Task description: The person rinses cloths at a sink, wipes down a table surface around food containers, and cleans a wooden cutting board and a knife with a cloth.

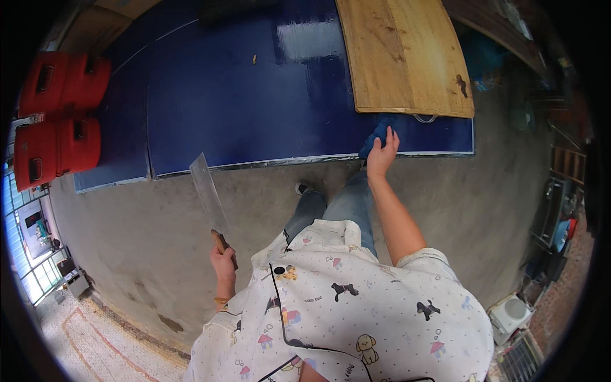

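Observation:
A knife with a broad metal blade (208, 193) and a wooden handle (220, 241) is held by the handle in my left hand (223, 262). It points up and away from me, over the floor, with its tip near the table's front edge. My right hand (383, 155) is at the front edge of the blue-topped table (229, 110), on a crumpled blue cloth (377, 136). The fingers cover part of the cloth. Just beyond that hand lies a thick wooden cutting board (405, 57) with a loop handle (425, 118) at its near end.
Red plastic containers (62, 86) with handle slots stand at the table's left end. A small yellowish scrap (254, 59) lies on the tabletop. Concrete floor (143, 229) surrounds my legs. Along the right wall are assorted household items, and a white appliance (510, 315) sits at the lower right.

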Demonstrator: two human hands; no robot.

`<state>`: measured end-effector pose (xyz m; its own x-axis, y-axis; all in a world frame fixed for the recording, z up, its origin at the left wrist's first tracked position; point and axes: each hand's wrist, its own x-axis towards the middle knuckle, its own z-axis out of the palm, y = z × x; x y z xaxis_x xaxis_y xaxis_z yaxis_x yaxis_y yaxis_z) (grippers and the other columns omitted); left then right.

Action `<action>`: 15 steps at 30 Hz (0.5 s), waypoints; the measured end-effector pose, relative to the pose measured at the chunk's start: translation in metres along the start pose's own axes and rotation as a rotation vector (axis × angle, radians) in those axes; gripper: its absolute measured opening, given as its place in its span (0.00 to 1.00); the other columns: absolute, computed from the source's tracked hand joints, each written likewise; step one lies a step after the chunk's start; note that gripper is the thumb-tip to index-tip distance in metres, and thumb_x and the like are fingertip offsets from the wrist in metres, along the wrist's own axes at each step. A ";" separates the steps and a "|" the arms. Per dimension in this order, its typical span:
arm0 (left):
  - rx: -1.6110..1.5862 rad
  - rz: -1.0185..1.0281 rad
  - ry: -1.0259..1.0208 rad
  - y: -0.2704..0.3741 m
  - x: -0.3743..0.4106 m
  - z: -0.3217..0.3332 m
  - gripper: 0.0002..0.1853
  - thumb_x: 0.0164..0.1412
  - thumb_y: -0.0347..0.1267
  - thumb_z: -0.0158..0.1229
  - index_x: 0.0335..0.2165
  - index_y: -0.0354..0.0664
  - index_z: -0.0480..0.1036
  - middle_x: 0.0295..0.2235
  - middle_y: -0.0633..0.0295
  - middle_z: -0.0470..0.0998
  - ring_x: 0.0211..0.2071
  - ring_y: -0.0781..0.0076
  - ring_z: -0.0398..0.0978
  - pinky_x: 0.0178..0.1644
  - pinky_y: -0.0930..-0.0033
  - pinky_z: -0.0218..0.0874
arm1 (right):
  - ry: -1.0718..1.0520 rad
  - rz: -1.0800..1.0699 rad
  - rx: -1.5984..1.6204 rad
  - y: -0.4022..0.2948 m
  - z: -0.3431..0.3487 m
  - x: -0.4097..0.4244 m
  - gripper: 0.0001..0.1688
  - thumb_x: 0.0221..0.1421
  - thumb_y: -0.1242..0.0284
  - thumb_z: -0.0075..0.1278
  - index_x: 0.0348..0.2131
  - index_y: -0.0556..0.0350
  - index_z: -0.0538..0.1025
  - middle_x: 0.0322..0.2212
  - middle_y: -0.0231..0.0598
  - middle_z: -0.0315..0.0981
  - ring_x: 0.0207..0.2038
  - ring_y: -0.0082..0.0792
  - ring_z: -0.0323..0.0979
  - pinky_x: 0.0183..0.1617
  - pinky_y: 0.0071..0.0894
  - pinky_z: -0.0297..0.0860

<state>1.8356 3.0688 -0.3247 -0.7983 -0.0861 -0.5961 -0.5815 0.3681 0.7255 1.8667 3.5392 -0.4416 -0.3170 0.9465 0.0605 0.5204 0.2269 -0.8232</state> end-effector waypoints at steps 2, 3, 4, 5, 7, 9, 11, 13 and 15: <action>-0.076 -0.025 0.072 -0.009 -0.002 -0.006 0.05 0.43 0.22 0.51 0.20 0.41 0.63 0.13 0.70 0.63 0.12 0.82 0.58 0.16 0.77 0.48 | -0.052 -0.110 -0.115 -0.019 0.037 -0.021 0.28 0.47 0.82 0.48 0.51 0.59 0.69 0.53 0.46 0.60 0.50 0.51 0.60 0.56 0.42 0.57; -0.113 -0.045 0.109 -0.013 -0.005 -0.007 0.05 0.44 0.22 0.51 0.21 0.41 0.63 0.13 0.70 0.63 0.12 0.82 0.58 0.16 0.77 0.48 | -0.154 -0.148 -0.090 -0.037 0.055 -0.031 0.28 0.46 0.83 0.48 0.50 0.59 0.70 0.52 0.45 0.61 0.50 0.50 0.61 0.56 0.42 0.58; -0.138 -0.044 0.115 -0.008 -0.007 -0.006 0.04 0.45 0.22 0.50 0.21 0.41 0.63 0.13 0.70 0.63 0.11 0.82 0.58 0.15 0.78 0.48 | -0.294 -0.106 0.021 -0.055 0.072 -0.038 0.27 0.46 0.84 0.47 0.50 0.59 0.71 0.52 0.45 0.62 0.52 0.49 0.61 0.57 0.39 0.58; -0.167 -0.045 0.126 -0.006 -0.007 -0.005 0.04 0.45 0.22 0.50 0.21 0.41 0.63 0.13 0.70 0.62 0.11 0.81 0.58 0.15 0.78 0.48 | -0.394 -0.040 0.169 -0.063 0.093 -0.041 0.26 0.46 0.84 0.47 0.48 0.60 0.72 0.51 0.47 0.63 0.53 0.48 0.61 0.58 0.36 0.58; -0.224 -0.046 0.159 -0.001 -0.005 -0.007 0.04 0.46 0.22 0.50 0.21 0.42 0.63 0.13 0.70 0.62 0.11 0.81 0.58 0.14 0.78 0.47 | -0.498 0.013 0.281 -0.100 0.113 -0.034 0.22 0.48 0.83 0.47 0.46 0.63 0.73 0.49 0.50 0.65 0.51 0.48 0.65 0.56 0.32 0.60; -0.279 -0.037 0.194 -0.001 -0.005 -0.007 0.04 0.46 0.22 0.49 0.22 0.42 0.63 0.13 0.69 0.62 0.11 0.81 0.58 0.14 0.77 0.48 | -0.474 0.060 0.365 -0.132 0.125 -0.008 0.21 0.49 0.83 0.47 0.46 0.63 0.73 0.48 0.48 0.66 0.50 0.45 0.66 0.55 0.30 0.61; -0.344 -0.067 0.240 0.005 -0.006 -0.003 0.04 0.46 0.22 0.49 0.23 0.42 0.63 0.13 0.68 0.62 0.10 0.80 0.58 0.13 0.77 0.49 | -0.497 0.086 0.439 -0.173 0.126 0.032 0.21 0.50 0.85 0.44 0.47 0.62 0.72 0.47 0.43 0.66 0.49 0.38 0.67 0.53 0.28 0.62; -0.385 -0.094 0.292 0.006 -0.004 0.001 0.05 0.45 0.22 0.48 0.24 0.42 0.63 0.13 0.68 0.63 0.10 0.80 0.58 0.13 0.77 0.49 | -0.548 -0.077 0.471 -0.185 0.146 0.092 0.22 0.51 0.86 0.43 0.46 0.59 0.73 0.45 0.43 0.67 0.49 0.39 0.67 0.52 0.28 0.62; -0.389 -0.117 0.348 0.007 -0.006 0.003 0.05 0.45 0.22 0.48 0.24 0.42 0.63 0.13 0.68 0.63 0.10 0.79 0.58 0.13 0.77 0.49 | -0.534 -0.325 0.402 -0.210 0.168 0.155 0.22 0.49 0.87 0.42 0.44 0.58 0.74 0.43 0.45 0.70 0.47 0.42 0.69 0.52 0.28 0.62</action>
<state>1.8367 3.0745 -0.3165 -0.6909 -0.4323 -0.5794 -0.6322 -0.0273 0.7743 1.5749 3.6001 -0.3543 -0.8010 0.5825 0.1381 0.0371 0.2785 -0.9597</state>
